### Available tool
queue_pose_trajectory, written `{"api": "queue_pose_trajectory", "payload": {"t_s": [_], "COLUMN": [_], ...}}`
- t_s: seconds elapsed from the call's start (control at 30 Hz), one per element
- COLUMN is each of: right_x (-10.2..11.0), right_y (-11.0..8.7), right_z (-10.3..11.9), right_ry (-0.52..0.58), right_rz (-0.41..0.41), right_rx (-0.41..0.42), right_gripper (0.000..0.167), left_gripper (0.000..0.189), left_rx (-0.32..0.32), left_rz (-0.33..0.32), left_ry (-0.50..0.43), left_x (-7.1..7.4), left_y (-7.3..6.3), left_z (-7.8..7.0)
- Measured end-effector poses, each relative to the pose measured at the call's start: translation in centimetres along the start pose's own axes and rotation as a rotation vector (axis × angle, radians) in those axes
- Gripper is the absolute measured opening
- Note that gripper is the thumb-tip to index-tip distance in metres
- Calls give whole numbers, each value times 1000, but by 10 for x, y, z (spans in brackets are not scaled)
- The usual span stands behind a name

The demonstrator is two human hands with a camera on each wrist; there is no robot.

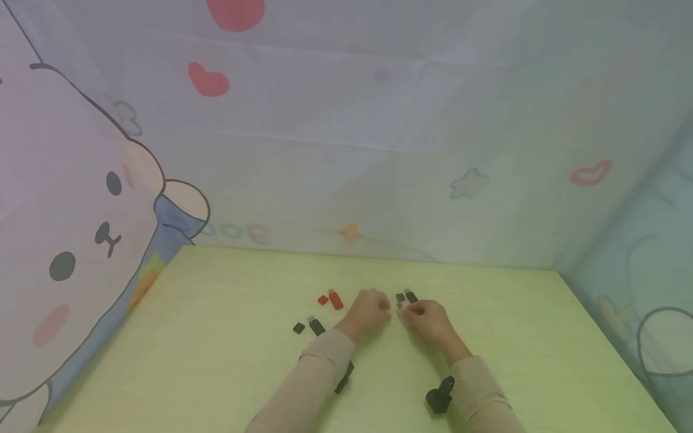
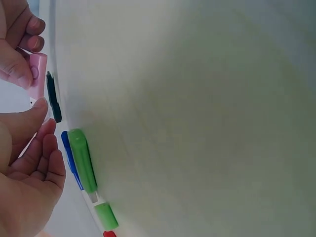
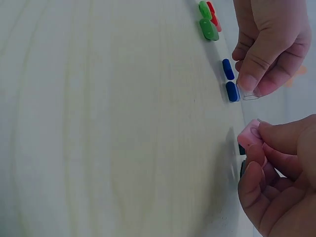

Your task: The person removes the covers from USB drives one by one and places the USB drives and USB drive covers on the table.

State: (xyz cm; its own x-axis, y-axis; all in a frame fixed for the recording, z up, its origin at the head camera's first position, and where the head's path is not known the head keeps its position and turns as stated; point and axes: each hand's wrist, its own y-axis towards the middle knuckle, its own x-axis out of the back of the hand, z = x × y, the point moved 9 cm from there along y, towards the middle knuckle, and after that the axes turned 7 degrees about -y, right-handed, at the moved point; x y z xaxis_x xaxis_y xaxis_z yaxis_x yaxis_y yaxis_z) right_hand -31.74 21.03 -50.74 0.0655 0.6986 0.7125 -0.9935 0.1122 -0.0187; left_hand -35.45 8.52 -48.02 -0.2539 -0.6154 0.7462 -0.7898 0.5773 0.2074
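Note:
My left hand point(image 1: 370, 310) pinches a small clear cap point(image 3: 251, 95) between thumb and forefinger. A pink USB stick point(image 2: 38, 74) is pinched by my right hand point(image 1: 431, 322), a short gap from the cap in the right wrist view. In the left wrist view the stick's connector end points toward my left hand. Just beyond the right fingers lie a dark USB stick point(image 1: 412, 297) and its separate dark cap point(image 1: 400, 297). Blue pieces point(image 3: 232, 92) lie close by the left hand in the right wrist view.
Left of the hands lie a red USB stick point(image 1: 336, 300) with its red cap point(image 1: 322, 299). Nearer me is a dark stick point(image 1: 316, 326) with its cap point(image 1: 299, 328); it looks green in the wrist views. A printed cloth wall point(image 1: 335, 150) rises behind the yellow-green table point(image 1: 216, 361).

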Motion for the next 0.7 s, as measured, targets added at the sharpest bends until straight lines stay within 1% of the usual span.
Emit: {"api": "queue_pose_trajectory", "payload": {"t_s": [0.13, 0.23, 0.47, 0.7], "right_x": [-3, -6, -9, -10], "right_y": [2, 2, 2, 2], "right_z": [0, 0, 0, 0], "right_ry": [-16, -32, -61, -72], "right_rz": [8, 23, 40, 58], "right_rx": [-4, 1, 2, -3], "right_gripper": [33, 34, 35, 31], "left_gripper": [11, 11, 14, 12], "left_rx": [27, 39, 50, 81], "left_rz": [16, 18, 23, 40], "left_ry": [24, 28, 45, 60], "left_x": [-5, -7, -8, -10], "left_y": [1, 0, -1, -1], "left_z": [4, 5, 2, 4]}}
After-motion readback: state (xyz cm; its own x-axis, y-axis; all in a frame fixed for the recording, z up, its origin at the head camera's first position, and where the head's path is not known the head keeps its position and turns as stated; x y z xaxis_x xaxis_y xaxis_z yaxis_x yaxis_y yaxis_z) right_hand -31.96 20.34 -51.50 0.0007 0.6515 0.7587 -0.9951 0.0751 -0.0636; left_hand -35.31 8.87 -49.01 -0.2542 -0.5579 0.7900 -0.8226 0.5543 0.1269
